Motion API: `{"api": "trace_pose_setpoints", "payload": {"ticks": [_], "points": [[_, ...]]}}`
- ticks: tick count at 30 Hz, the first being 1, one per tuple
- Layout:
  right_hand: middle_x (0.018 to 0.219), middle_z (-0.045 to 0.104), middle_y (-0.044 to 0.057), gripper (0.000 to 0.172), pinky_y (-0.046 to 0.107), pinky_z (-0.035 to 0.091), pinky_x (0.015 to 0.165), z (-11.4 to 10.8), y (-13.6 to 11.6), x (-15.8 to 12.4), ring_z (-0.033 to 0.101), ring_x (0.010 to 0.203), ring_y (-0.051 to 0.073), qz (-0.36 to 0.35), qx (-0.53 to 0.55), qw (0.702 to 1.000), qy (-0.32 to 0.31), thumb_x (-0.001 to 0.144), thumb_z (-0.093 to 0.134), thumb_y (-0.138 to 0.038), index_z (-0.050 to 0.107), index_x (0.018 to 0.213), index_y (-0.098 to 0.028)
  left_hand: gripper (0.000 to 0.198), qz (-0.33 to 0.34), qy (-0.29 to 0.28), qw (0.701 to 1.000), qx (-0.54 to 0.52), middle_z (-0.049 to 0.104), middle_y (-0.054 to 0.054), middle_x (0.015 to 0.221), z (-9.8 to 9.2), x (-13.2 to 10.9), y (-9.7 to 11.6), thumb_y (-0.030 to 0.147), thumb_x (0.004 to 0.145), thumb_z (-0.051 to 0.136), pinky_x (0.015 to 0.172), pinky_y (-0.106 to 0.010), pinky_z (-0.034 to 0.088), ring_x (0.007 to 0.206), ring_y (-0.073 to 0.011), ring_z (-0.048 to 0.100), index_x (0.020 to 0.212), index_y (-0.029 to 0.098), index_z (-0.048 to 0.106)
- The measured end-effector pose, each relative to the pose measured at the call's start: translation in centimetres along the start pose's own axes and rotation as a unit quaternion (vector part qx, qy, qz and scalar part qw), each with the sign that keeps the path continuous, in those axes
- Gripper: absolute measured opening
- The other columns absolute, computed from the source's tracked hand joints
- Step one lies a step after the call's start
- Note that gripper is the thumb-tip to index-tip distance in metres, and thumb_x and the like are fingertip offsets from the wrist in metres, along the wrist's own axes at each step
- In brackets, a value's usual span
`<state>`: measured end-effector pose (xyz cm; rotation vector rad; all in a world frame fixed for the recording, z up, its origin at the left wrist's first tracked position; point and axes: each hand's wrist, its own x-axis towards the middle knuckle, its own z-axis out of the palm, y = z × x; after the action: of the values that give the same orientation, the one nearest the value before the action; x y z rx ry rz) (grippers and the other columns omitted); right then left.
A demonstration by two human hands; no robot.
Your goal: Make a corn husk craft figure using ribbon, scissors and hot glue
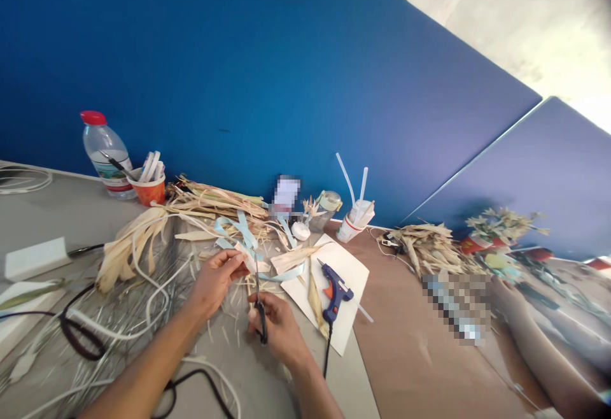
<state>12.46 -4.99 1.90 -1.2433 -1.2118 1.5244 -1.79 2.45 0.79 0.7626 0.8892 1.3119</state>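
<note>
My left hand (214,282) pinches a small pale piece of corn husk (244,257) between thumb and fingertips. Dark-handled scissors (260,317) are gripped in my right hand (281,328), their blades pointing up beside the husk piece. Whether the blades touch it is hard to tell. Light blue ribbon (245,231) lies in loops just beyond my hands. To the right, a blue glue gun (338,295) rests on a white sheet (356,272), with a long husk strip (315,295) next to it. Small trimmings are scattered below my hands.
Dried husks (219,199) are heaped at the back, near a bottle (105,158) and a cup of pens (149,191). White cables (155,323) and thin wires spread at left. A cup with glue sticks (353,225) stands behind the sheet. Another person's arm (539,342) reaches in at right.
</note>
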Motion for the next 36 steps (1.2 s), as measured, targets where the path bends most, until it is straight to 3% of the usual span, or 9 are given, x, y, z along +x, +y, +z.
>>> {"api": "trace_pose_setpoints", "payload": {"ticks": [23, 36], "points": [[0.052, 0.051, -0.005, 0.019, 0.024, 0.038, 0.047, 0.23, -0.13, 0.15, 0.044, 0.045, 0.012, 0.019, -0.018, 0.999, 0.019, 0.070, 0.061, -0.031, 0.059, 0.085, -0.020, 0.024, -0.001, -0.008, 0.999, 0.031, 0.066, -0.002, 0.066, 0.12, -0.01, -0.39, 0.037, 0.060, 0.078, 0.067, -0.029, 0.053, 0.063, -0.0163, 0.061, 0.066, 0.016, 0.067], [0.050, 0.049, -0.006, 0.013, 0.023, 0.035, 0.046, 0.28, -0.29, 0.03, 0.042, 0.044, 0.011, 0.008, -0.007, 1.000, 0.017, 0.071, 0.060, -0.029, 0.057, 0.079, -0.020, 0.025, -0.006, -0.003, 1.000, 0.028, 0.066, -0.001, 0.066, 0.15, -0.05, -0.30, 0.037, 0.059, 0.079, 0.067, -0.030, 0.052, 0.062, -0.0158, 0.061, 0.066, 0.016, 0.068]]}}
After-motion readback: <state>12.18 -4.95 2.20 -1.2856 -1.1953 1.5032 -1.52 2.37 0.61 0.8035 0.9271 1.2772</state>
